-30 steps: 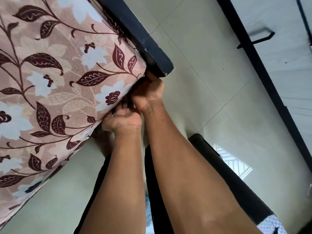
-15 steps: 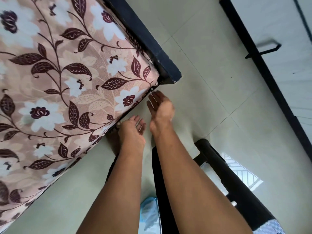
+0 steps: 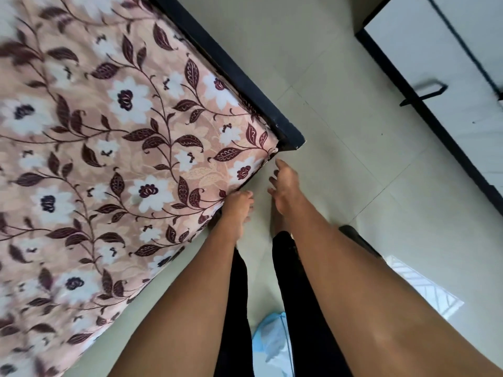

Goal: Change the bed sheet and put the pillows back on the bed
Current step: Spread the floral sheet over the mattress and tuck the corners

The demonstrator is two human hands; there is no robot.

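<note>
A pink bed sheet point(image 3: 130, 148) with white flowers and dark red leaves covers the mattress and fills the left of the view. Its corner lies smooth against the black bed frame point(image 3: 239, 77). My left hand point(image 3: 238, 206) hangs beside the sheet's near edge, fingers loosely curled, holding nothing. To its right, my right hand point(image 3: 285, 186) is held over the floor just below the frame's corner. Its fingers are spread and empty. No pillows are in view.
Pale tiled floor point(image 3: 340, 131) lies to the right of the bed. A white wardrobe point(image 3: 449, 58) with black trim and a black handle stands at the upper right. My black trousers and a light blue cloth point(image 3: 272, 344) are at the bottom.
Both hands gripped the sheet at the mattress corner a second ago; they have let go and drawn back from it. The view has pulled away, showing more of the bed.
</note>
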